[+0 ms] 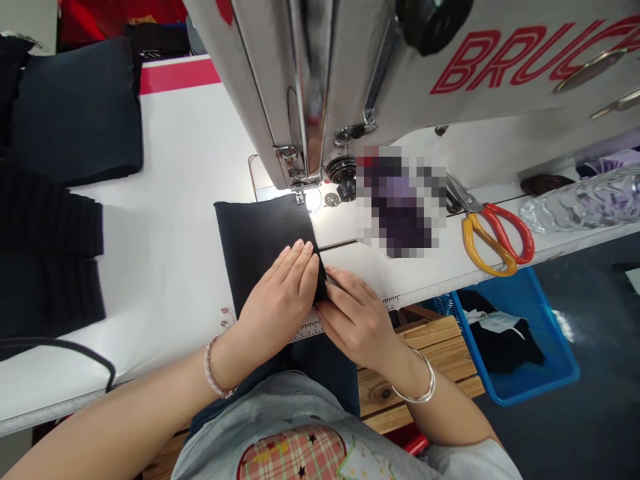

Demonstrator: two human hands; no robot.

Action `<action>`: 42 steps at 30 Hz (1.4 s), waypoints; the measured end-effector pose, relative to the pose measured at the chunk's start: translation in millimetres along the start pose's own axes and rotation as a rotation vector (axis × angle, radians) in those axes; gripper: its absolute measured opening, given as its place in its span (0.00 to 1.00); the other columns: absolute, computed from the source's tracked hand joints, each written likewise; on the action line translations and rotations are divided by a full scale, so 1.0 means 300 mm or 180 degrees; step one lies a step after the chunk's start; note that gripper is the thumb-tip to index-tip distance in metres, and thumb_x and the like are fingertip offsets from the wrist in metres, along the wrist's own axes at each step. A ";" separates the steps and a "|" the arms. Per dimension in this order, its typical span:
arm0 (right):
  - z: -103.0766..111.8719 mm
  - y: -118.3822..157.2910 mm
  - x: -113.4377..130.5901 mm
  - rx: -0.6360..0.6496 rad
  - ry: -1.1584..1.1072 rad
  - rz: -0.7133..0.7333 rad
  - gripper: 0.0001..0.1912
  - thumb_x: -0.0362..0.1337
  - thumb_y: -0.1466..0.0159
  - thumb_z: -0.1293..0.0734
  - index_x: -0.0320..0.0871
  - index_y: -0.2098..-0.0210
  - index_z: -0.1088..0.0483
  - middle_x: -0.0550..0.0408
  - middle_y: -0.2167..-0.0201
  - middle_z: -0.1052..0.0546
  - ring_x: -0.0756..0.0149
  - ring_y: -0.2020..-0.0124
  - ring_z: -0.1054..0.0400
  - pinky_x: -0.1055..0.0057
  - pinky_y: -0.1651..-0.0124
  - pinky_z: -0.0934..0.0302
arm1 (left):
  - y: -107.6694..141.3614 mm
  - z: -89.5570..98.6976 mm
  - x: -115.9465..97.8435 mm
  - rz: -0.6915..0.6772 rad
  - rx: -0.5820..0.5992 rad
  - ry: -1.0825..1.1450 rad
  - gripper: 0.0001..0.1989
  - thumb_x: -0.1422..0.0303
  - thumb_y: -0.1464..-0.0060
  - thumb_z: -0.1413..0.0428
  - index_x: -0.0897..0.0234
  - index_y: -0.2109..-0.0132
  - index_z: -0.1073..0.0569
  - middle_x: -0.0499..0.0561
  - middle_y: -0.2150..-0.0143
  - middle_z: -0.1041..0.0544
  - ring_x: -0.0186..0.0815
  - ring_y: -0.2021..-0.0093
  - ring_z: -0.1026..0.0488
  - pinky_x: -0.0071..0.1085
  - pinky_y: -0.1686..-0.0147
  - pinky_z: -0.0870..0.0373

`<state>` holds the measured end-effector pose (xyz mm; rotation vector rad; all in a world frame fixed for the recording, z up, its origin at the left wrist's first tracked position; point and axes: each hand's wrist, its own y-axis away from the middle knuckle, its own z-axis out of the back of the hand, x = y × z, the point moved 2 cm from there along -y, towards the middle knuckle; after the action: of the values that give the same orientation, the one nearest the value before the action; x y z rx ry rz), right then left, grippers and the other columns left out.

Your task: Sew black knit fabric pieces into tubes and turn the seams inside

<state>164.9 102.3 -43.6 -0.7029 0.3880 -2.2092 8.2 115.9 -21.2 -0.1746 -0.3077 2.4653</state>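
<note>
A piece of black fabric (260, 240) lies on the white table, its far right corner at the presser foot (299, 198) of the sewing machine (280, 87). My left hand (283, 290) rests flat on top of the fabric, fingers stretched out and pointing toward the machine. At the fabric's right edge, my right hand (357, 317) pinches the cloth between thumb and fingers near the table's front edge. Some of the near part of the cloth is hidden under my hands.
Stacks of folded dark fabric (75, 113) and ribbed black pieces (45, 247) lie on the left. Scissors (495, 233) with red and orange handles and a clear plastic bottle (585, 203) are on the right. A blue basket (565, 360) holding dark cloth stands below, beside a wooden bench (425, 347).
</note>
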 end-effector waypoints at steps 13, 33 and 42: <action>0.001 -0.002 0.004 0.0023 -0.0040 -0.0090 0.09 0.29 0.36 0.35 0.39 0.59 0.24 0.45 0.53 0.22 0.54 0.41 0.35 0.55 0.42 0.33 | -0.001 -0.006 0.012 0.0056 0.0029 0.0233 0.19 0.79 0.38 0.58 0.80 0.42 0.34 0.73 0.41 0.29 0.52 0.35 0.39 0.49 0.40 0.32; -0.020 -0.038 -0.001 0.0056 0.0163 -0.0126 0.09 0.33 0.34 0.37 0.38 0.59 0.25 0.44 0.53 0.23 0.54 0.46 0.35 0.56 0.44 0.35 | 0.044 0.000 0.038 -0.0201 -0.0165 0.0321 0.18 0.80 0.41 0.50 0.81 0.44 0.34 0.70 0.44 0.27 0.53 0.37 0.35 0.47 0.40 0.31; -0.020 -0.013 0.005 -0.0178 0.0205 -0.0065 0.08 0.30 0.36 0.35 0.35 0.57 0.27 0.42 0.55 0.23 0.54 0.45 0.34 0.55 0.42 0.34 | 0.114 0.022 0.054 -0.0463 -0.0457 0.0483 0.19 0.82 0.46 0.43 0.78 0.46 0.31 0.66 0.50 0.24 0.52 0.43 0.29 0.48 0.45 0.25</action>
<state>158.3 104.1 -45.9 -0.6694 0.4785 -2.2521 -25.8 98.5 -24.6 -0.3847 -0.4167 2.2719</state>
